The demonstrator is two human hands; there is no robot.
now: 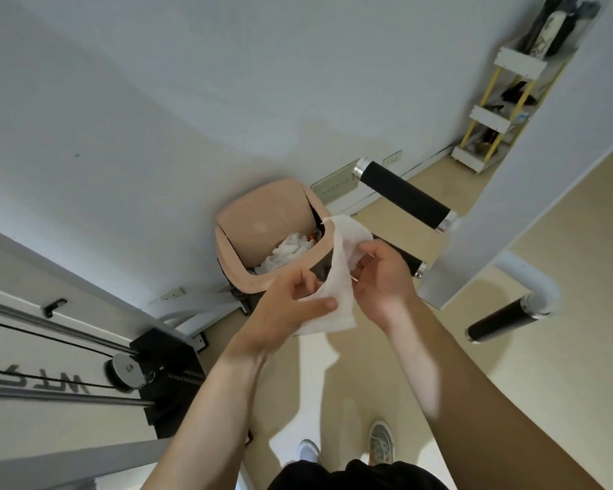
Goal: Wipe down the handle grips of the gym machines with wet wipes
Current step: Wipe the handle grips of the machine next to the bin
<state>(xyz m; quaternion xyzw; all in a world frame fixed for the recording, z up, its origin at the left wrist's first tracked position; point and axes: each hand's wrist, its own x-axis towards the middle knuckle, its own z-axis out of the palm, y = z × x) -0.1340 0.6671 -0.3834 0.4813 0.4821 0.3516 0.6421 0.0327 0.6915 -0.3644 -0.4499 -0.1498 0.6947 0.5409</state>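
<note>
While the head camera looks steeply down over bare forearms, both hands meet at chest height in front of a pale wall, holding one wet wipe point(340, 270) between them. The left hand point(287, 309) pinches the wipe's lower part, thumb pressed flat across it. The right hand point(383, 277), a little blurred, has its fingers curled on the wipe's right edge, so the sheet hangs spread between the two.

Just beyond the hands stands a pink bin point(227, 263), its lid tipped open, crumpled white wipes inside.

The handle grips lie to the right. The upper grip point(404, 199) — black foam with silver end caps — sits beyond and to the right of the hands, its long axis slanting from upper left down to lower right, ending at a white machine post point(503, 221). A second grip point(409, 258) runs parallel below it and is mostly hidden behind the right hand. A third grip point(498, 321) sticks out lower on the right, well apart.

The right hand is plainly the nearer one to all three; wrapping the wipe round a grip would likely mean reaching right and forward, then sliding along that slant. At far left is a cable machine point(131, 369).
</note>
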